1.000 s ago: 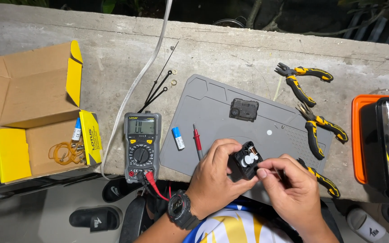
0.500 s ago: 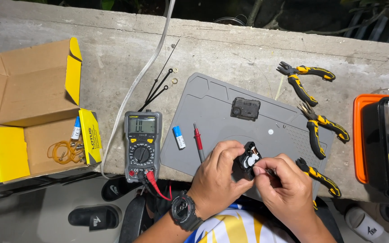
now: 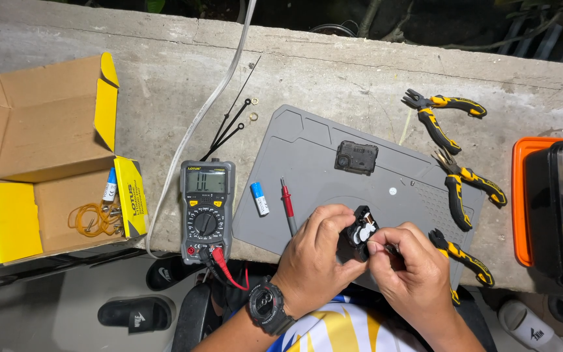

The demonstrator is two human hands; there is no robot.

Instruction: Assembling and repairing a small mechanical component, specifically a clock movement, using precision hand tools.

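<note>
The left hand (image 3: 317, 251) is curling around a small black clock mechanism (image 3: 360, 229), its fingers wrapping the left side and holding it just above the near edge of the grey work mat (image 3: 333, 146). The right hand (image 3: 406, 264) is pinching at the white part on the mechanism's face, thumb and forefinger pressing together. Both hands are overhanging the mat's near edge, where the concrete ledge (image 3: 164, 85) is dropping off.

On the mat, a second black mechanism (image 3: 356, 157) is lying toward the far middle, well apart from the hands. A red probe (image 3: 287, 203) and a small blue-and-white battery (image 3: 259, 198) are lying near the mat's left edge. A multimeter (image 3: 207, 207) is sitting just beyond that left edge, an open cardboard box (image 3: 40, 156) farther left. Three yellow-handled pliers (image 3: 447, 120) are crowding the mat's right edge. The mat's middle is lying bare.
</note>
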